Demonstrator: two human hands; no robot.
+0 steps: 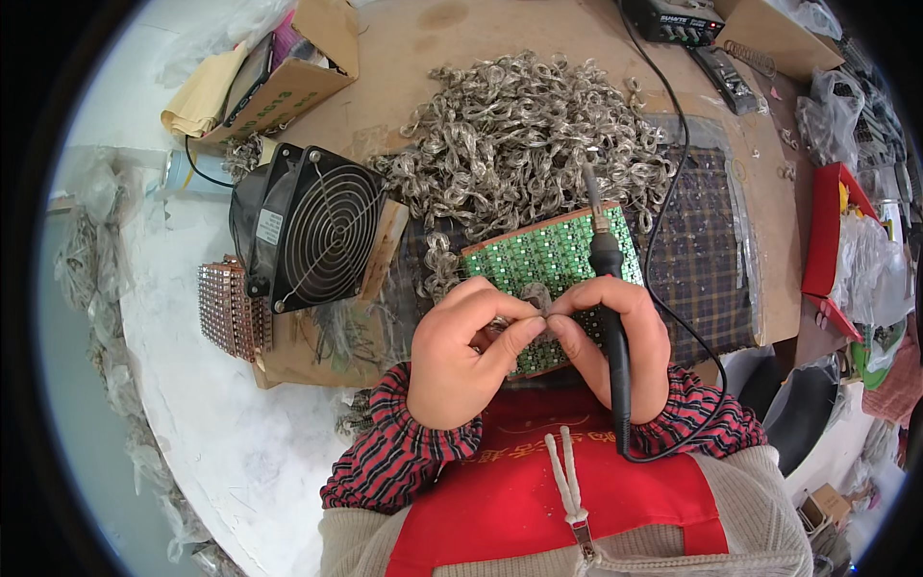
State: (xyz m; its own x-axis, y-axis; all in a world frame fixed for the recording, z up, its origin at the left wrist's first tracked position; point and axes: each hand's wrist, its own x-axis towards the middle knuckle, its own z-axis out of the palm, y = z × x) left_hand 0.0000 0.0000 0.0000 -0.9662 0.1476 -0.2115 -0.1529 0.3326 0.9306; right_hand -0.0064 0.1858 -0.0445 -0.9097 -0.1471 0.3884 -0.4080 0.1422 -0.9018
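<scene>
Over a green circuit board panel [514, 252], my two hands meet with thumbs and forefingers pinched together. My left hand [466, 351] is closed on a small coiled bundle of thin grey wire [536, 293], whose end lies hidden between the fingertips. My right hand [635, 327] pinches at the same spot. It also holds a soldering iron [617, 370] with a black handle, its metal tip pointing away from me over the board's far edge. Just beyond the board lies a large heap of looped grey wire bundles [529, 135].
A black fan [332, 231] stands left of the board, beside a stack of brown boards [234, 308]. The iron's black cable [657, 240] loops along the right. At the back are a cardboard box [298, 87] and a black control unit [678, 21]; a red box [835, 231] sits far right.
</scene>
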